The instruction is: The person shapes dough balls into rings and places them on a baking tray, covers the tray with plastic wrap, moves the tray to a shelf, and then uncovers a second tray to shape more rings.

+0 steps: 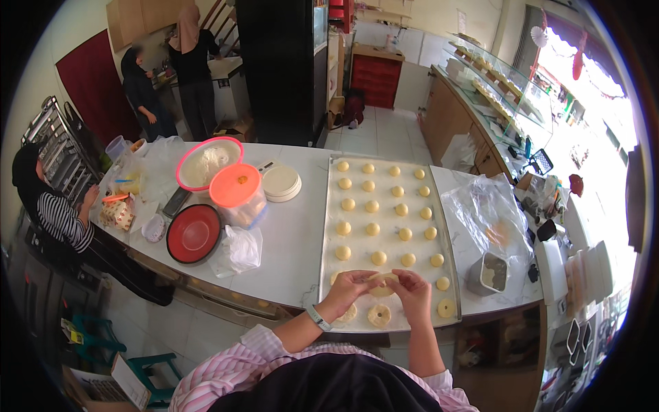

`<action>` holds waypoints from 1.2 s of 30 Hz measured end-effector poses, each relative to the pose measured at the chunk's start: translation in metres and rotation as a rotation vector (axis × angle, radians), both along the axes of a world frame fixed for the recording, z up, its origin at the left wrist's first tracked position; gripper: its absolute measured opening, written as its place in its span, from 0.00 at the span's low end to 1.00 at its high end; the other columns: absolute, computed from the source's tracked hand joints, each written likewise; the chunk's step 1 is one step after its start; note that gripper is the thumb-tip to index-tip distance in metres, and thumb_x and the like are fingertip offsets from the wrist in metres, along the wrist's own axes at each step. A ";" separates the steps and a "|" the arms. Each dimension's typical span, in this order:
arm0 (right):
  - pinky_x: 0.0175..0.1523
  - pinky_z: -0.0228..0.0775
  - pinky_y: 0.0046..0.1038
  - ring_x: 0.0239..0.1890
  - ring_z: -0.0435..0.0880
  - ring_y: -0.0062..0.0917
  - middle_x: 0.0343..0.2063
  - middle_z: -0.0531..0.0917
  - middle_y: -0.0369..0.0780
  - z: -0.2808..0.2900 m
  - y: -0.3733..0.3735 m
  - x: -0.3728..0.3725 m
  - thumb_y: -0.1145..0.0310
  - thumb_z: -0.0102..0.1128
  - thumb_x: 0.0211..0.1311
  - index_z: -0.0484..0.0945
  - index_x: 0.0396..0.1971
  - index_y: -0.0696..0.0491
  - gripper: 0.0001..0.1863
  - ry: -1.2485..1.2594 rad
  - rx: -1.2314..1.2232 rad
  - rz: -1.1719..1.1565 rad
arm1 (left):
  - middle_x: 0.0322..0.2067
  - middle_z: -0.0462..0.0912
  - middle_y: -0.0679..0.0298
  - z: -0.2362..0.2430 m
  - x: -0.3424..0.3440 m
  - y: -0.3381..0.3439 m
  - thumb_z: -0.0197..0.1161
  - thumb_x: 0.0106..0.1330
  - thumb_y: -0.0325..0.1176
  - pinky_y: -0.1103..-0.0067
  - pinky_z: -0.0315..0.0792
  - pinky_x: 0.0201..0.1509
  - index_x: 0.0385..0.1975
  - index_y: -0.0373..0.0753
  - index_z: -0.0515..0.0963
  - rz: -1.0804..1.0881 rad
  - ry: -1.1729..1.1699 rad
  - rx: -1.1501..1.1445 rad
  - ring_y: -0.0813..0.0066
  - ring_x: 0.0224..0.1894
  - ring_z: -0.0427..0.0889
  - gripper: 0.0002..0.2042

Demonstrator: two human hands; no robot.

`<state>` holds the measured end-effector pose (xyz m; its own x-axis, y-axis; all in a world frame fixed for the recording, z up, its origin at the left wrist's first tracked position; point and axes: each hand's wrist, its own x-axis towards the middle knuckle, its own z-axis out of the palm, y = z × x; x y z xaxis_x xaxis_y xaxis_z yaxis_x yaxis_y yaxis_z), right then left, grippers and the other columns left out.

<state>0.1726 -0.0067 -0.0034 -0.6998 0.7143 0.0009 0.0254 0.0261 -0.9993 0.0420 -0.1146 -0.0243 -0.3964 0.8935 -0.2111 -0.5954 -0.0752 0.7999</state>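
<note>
So from the head cam looking down, both hands were working one piece of dough (382,283) right over the near end of the baking tray (329,226). The left hand (351,284) had its fingers curled around the dough's left side and the right hand (410,285) pinched it from the right, so both were closed on that same pale yellow lump, held just above the tray's lining. Right below the hands sat a ring-shaped piece (379,315) with a hole in the middle, and another ring (446,307) lay near the tray's right corner. The rest of the tray was covered in rows of small round dough balls (371,206), spaced apart from each other. To the right of the tray there was a small grey tub (489,272) standing on a clear plastic bag (480,213). Off to the left on the white counter (295,233) were a red lid (194,233), a container with an orange lid (237,192) and a pink-rimmed bowl (208,163). A person in a striped top (58,216) sat at the counter's far left, and two more people stood at the back.
</note>
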 end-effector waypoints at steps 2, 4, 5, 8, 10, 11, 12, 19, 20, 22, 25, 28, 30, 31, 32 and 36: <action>0.38 0.72 0.20 0.35 0.79 0.18 0.36 0.81 0.39 0.001 -0.011 -0.007 0.79 0.62 0.52 0.79 0.39 0.61 0.13 -0.013 0.144 0.001 | 0.35 0.81 0.59 -0.006 -0.006 -0.001 0.62 0.60 0.27 0.83 0.75 0.45 0.43 0.28 0.75 -0.044 0.042 -0.010 0.77 0.39 0.80 0.13; 0.39 0.72 0.19 0.35 0.79 0.18 0.35 0.81 0.39 0.004 -0.015 -0.005 0.80 0.62 0.53 0.79 0.39 0.61 0.12 -0.107 0.155 0.018 | 0.35 0.81 0.59 -0.008 -0.010 -0.003 0.62 0.60 0.28 0.83 0.75 0.45 0.43 0.28 0.75 -0.041 0.034 -0.009 0.76 0.39 0.80 0.13; 0.40 0.72 0.19 0.35 0.79 0.18 0.35 0.81 0.39 0.000 -0.011 -0.001 0.79 0.62 0.53 0.79 0.39 0.62 0.12 -0.086 0.066 0.014 | 0.35 0.81 0.59 -0.008 -0.011 -0.004 0.61 0.60 0.28 0.82 0.75 0.45 0.43 0.29 0.75 -0.016 0.005 -0.004 0.76 0.39 0.80 0.13; 0.40 0.72 0.18 0.35 0.79 0.18 0.34 0.81 0.38 0.002 -0.009 -0.001 0.78 0.62 0.53 0.79 0.39 0.62 0.12 -0.009 -0.006 -0.010 | 0.37 0.81 0.60 -0.005 -0.011 -0.004 0.62 0.60 0.30 0.83 0.75 0.46 0.43 0.29 0.76 -0.096 -0.048 0.020 0.76 0.39 0.80 0.14; 0.40 0.72 0.18 0.34 0.80 0.19 0.34 0.81 0.39 0.006 -0.011 -0.004 0.78 0.62 0.53 0.79 0.39 0.63 0.12 -0.005 0.059 0.000 | 0.37 0.81 0.60 -0.004 -0.012 -0.003 0.63 0.60 0.30 0.83 0.75 0.47 0.43 0.29 0.76 -0.134 -0.040 0.012 0.76 0.39 0.80 0.15; 0.39 0.73 0.19 0.34 0.80 0.19 0.33 0.81 0.39 0.009 -0.016 -0.006 0.78 0.62 0.53 0.79 0.38 0.63 0.12 -0.029 0.115 0.020 | 0.37 0.81 0.60 -0.004 -0.013 -0.003 0.63 0.60 0.30 0.82 0.75 0.47 0.43 0.29 0.76 -0.119 -0.021 -0.005 0.76 0.39 0.80 0.15; 0.39 0.73 0.19 0.33 0.81 0.19 0.33 0.81 0.39 0.011 -0.018 -0.007 0.77 0.62 0.53 0.78 0.38 0.63 0.12 -0.052 0.171 0.041 | 0.37 0.81 0.60 -0.004 -0.015 -0.003 0.63 0.60 0.31 0.82 0.75 0.48 0.43 0.29 0.76 -0.103 -0.001 -0.022 0.76 0.39 0.80 0.15; 0.41 0.73 0.20 0.34 0.81 0.20 0.36 0.79 0.40 0.012 -0.010 -0.002 0.77 0.62 0.54 0.78 0.40 0.62 0.12 -0.008 0.052 0.045 | 0.38 0.81 0.60 -0.004 -0.013 0.001 0.62 0.60 0.30 0.80 0.76 0.47 0.42 0.30 0.77 -0.158 -0.057 -0.015 0.75 0.39 0.81 0.13; 0.41 0.73 0.20 0.35 0.80 0.20 0.36 0.79 0.40 0.013 -0.012 -0.002 0.77 0.62 0.54 0.78 0.40 0.62 0.12 -0.012 0.046 0.074 | 0.37 0.81 0.60 -0.004 -0.013 0.001 0.61 0.61 0.29 0.80 0.76 0.46 0.42 0.30 0.77 -0.123 -0.021 -0.035 0.75 0.39 0.81 0.12; 0.41 0.73 0.19 0.36 0.80 0.20 0.36 0.79 0.40 0.010 -0.006 0.002 0.77 0.62 0.54 0.78 0.41 0.61 0.13 -0.034 0.006 0.087 | 0.37 0.81 0.60 -0.002 -0.010 0.001 0.61 0.61 0.30 0.81 0.76 0.46 0.41 0.31 0.77 -0.075 0.003 -0.053 0.75 0.38 0.81 0.12; 0.42 0.72 0.19 0.39 0.79 0.20 0.36 0.80 0.40 0.000 0.015 0.013 0.77 0.62 0.54 0.78 0.41 0.60 0.13 -0.069 -0.029 0.068 | 0.36 0.81 0.60 0.001 -0.004 0.008 0.61 0.61 0.30 0.82 0.75 0.45 0.41 0.31 0.77 -0.090 -0.017 -0.041 0.75 0.38 0.81 0.12; 0.42 0.72 0.19 0.39 0.79 0.20 0.36 0.81 0.40 0.005 0.023 0.014 0.77 0.62 0.54 0.78 0.41 0.61 0.13 -0.081 0.042 0.117 | 0.36 0.81 0.61 -0.001 0.008 0.020 0.62 0.60 0.31 0.83 0.75 0.44 0.41 0.31 0.77 -0.116 0.026 -0.047 0.75 0.38 0.81 0.12; 0.42 0.72 0.19 0.37 0.79 0.19 0.36 0.81 0.40 0.018 0.027 0.020 0.77 0.62 0.53 0.79 0.40 0.61 0.13 -0.102 0.045 0.176 | 0.36 0.81 0.61 -0.003 0.016 0.026 0.62 0.60 0.31 0.83 0.75 0.44 0.41 0.31 0.77 -0.013 0.086 -0.095 0.76 0.37 0.81 0.12; 0.41 0.72 0.19 0.36 0.80 0.19 0.36 0.81 0.41 0.017 0.034 0.027 0.77 0.63 0.53 0.79 0.39 0.61 0.13 -0.121 -0.023 0.150 | 0.36 0.81 0.61 -0.001 0.020 0.029 0.63 0.60 0.31 0.83 0.75 0.44 0.41 0.31 0.77 0.004 0.055 -0.087 0.76 0.37 0.81 0.12; 0.41 0.72 0.19 0.36 0.80 0.18 0.35 0.81 0.40 0.017 0.043 0.031 0.77 0.63 0.53 0.79 0.39 0.61 0.13 -0.140 -0.004 0.141 | 0.36 0.81 0.61 0.002 0.025 0.032 0.63 0.60 0.31 0.83 0.75 0.43 0.41 0.31 0.77 0.020 0.024 -0.079 0.76 0.37 0.81 0.12; 0.39 0.72 0.18 0.36 0.79 0.16 0.33 0.82 0.40 0.013 0.057 0.037 0.76 0.63 0.53 0.79 0.40 0.62 0.13 -0.133 0.080 0.213 | 0.35 0.81 0.61 -0.013 0.039 0.047 0.62 0.60 0.30 0.83 0.75 0.43 0.41 0.31 0.77 -0.056 0.059 -0.067 0.76 0.37 0.81 0.12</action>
<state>0.2097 0.0499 0.0099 -0.8322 0.5521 -0.0511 0.1422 0.1235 -0.9821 0.0810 -0.0681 -0.0370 -0.3598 0.8991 -0.2493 -0.5491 0.0120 0.8357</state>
